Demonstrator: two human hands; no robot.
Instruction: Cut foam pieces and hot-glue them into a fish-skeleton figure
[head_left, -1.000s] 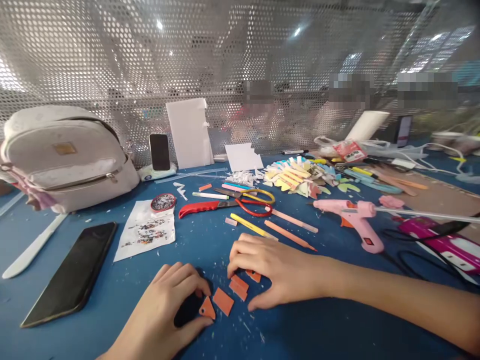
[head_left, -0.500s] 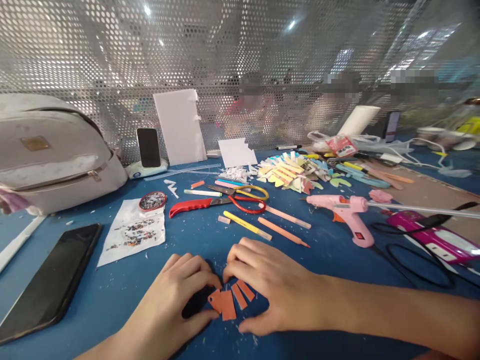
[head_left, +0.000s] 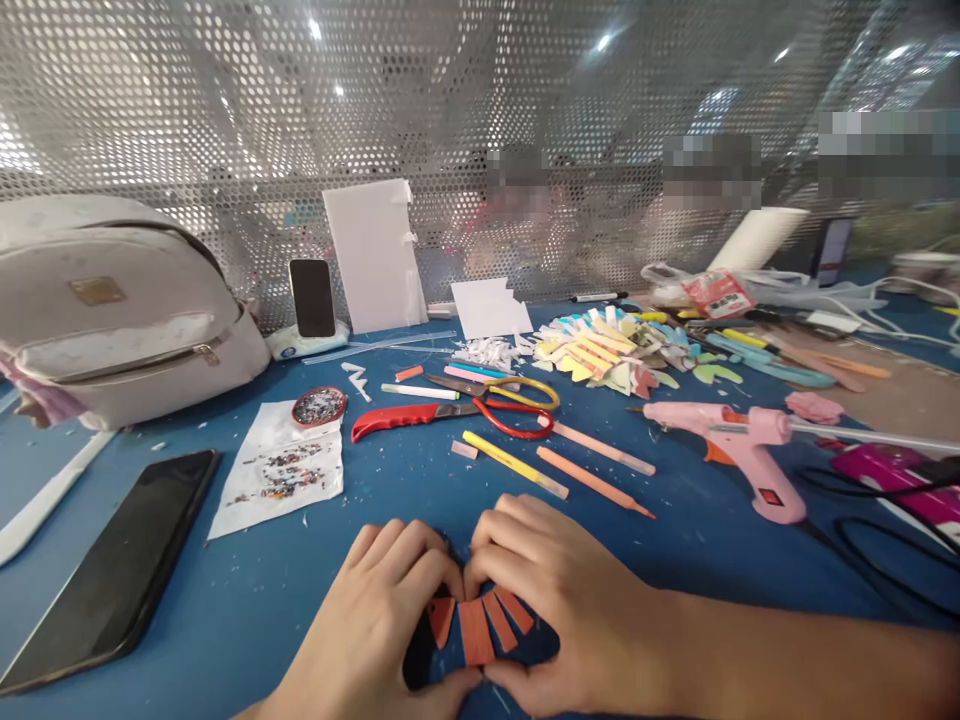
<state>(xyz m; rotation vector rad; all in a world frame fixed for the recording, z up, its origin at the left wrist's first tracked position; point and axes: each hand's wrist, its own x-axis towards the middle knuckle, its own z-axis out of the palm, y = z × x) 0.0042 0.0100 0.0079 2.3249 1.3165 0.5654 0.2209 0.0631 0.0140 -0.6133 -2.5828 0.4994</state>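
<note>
Several flat orange-red cut pieces lie fanned out on the blue table between my hands. The widest is a rectangle (head_left: 475,632); a small piece with a dark dot (head_left: 442,619) is left of it, and narrow strips (head_left: 499,620) are on its right. My left hand (head_left: 382,615) is curled, its index finger at the rectangle's top edge and its thumb near the bottom corner. My right hand (head_left: 562,600) mirrors it, fingertips at the same rectangle from the other side. The thumbs nearly meet below it. How firmly either hand grips is hard to see.
Beyond my hands lie scissors (head_left: 517,405), a red-handled knife (head_left: 397,418), a yellow marker (head_left: 514,465) and orange markers. A pink glue gun (head_left: 739,440) with its cord is at right. Left are a phone (head_left: 112,570), a paper with bits (head_left: 281,470) and a backpack (head_left: 142,320).
Both hands have closed in around the rectangle, the thumbs coming together below it. The small dotted piece now sits apart from the rectangle. The view has turned slightly left.
</note>
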